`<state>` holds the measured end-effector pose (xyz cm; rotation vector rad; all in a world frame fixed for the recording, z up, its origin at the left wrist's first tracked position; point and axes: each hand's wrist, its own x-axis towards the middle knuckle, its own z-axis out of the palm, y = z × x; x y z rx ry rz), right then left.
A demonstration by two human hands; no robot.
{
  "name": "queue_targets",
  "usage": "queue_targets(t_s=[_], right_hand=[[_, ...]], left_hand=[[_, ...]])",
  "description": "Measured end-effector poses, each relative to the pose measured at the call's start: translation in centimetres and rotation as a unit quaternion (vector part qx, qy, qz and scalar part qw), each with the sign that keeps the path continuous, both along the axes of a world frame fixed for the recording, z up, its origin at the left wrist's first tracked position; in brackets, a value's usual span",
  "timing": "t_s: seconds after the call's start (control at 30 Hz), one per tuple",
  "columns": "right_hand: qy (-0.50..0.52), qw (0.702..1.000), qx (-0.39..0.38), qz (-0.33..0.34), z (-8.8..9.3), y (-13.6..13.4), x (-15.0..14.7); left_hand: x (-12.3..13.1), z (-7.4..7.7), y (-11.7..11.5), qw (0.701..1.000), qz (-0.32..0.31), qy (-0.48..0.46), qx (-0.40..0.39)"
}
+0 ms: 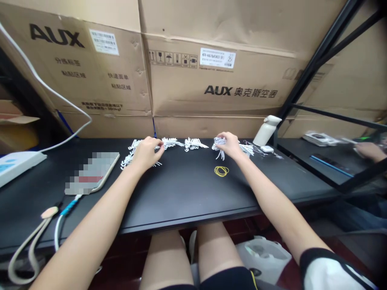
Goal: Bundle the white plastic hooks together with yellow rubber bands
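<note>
My right hand [230,145] is closed around a bundle of thin white strands [220,152], held just above the black tabletop [181,193]. Below it lie loops of yellow rubber band [221,171]. At the left, my left hand [147,154] has its fingers curled and thumb near the forefinger, over a heap of similar white bundles [126,161]; what it grips is hidden. Two more white bundles, one [172,142] beside the left fingers and another [195,143] midway, lie between the hands. Further white strands [247,150] show behind my right wrist.
A phone [93,173] with a cable plugged in lies left, near a strap [33,245] and a white power strip [21,165]. A white bottle [267,131] and small white case [266,149] stand back right. Cardboard boxes [181,92] wall the back. Another person's hand [370,151] is far right.
</note>
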<state>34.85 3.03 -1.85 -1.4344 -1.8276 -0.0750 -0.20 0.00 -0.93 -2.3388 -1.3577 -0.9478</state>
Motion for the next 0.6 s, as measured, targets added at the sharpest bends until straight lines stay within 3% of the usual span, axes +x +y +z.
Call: queue_targets(t_s=[0.2,0.33,0.4,0.47,0.53,0.6], right_hand=[[0.04,0.992,0.066,0.099,1.4,-1.7,-1.3],[0.138,0.965,0.06,0.215,2.6,-3.8,-3.5],[0.218,0.935,0.01,0.281,2.9,-5.1,-5.2],[0.275,0.893,-0.056,0.351,3.0,-6.1,-6.7],[0.298,0.86,-0.115,0.399,2.7,-6.9,-8.0],[0.304,0.838,-0.158,0.424,2.3,-7.4,-8.7]], left_hand=[[0.5,-0.5,0.0,0.999,-0.037,-0.031,-0.018],[2.8,0.1,-1.5,0.977,-0.091,-0.176,-0.077],[4.4,0.5,-2.5,0.915,-0.156,-0.312,-0.205],[5.6,0.5,-3.3,0.787,-0.261,-0.401,-0.389],[6.2,0.2,-3.7,0.676,-0.331,-0.4,-0.523],[5.9,-0.2,-3.7,0.625,-0.334,-0.356,-0.609]])
